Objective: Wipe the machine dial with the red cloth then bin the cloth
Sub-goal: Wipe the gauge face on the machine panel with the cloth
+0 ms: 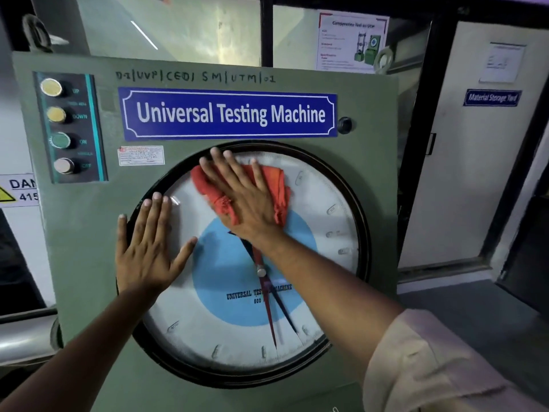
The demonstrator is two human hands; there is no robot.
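Observation:
The big round machine dial [323,292] with a black rim, white scale and blue centre fills the green front panel [89,233]. My right hand [240,200] lies flat on the upper part of the glass, fingers spread, pressing the crumpled red cloth [276,185] against it. My left hand [148,245] rests flat and empty on the dial's left rim, fingers pointing up. The red and black needles [273,319] point downward below the centre hub. No bin is in view.
A blue "Universal Testing Machine" sign [230,114] sits above the dial. A column of push buttons [59,129] runs down the panel's upper left. A white door [475,144] stands to the right, with a danger label [17,190] at the left edge.

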